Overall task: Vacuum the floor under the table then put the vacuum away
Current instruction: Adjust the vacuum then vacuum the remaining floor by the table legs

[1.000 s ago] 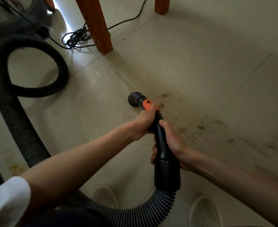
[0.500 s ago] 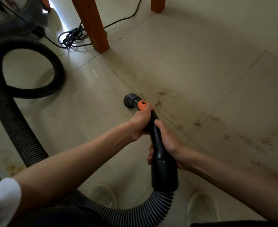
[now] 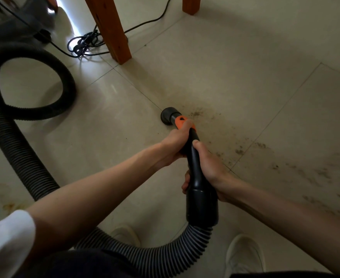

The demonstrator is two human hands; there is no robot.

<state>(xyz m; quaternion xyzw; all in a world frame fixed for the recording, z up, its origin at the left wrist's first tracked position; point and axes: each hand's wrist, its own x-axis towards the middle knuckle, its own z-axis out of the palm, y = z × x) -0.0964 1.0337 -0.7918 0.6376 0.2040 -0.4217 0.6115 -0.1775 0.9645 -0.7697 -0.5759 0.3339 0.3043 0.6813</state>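
I seem to be in a home: pale floor tiles (image 3: 235, 57), wooden table legs (image 3: 109, 29), a tangled power cord (image 3: 84, 45), and a household vacuum hose (image 3: 24, 153).

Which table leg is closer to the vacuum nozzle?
The left wooden leg, beside the tangled cord, is closer to the nozzle; the other leg stands farther back at the top edge.
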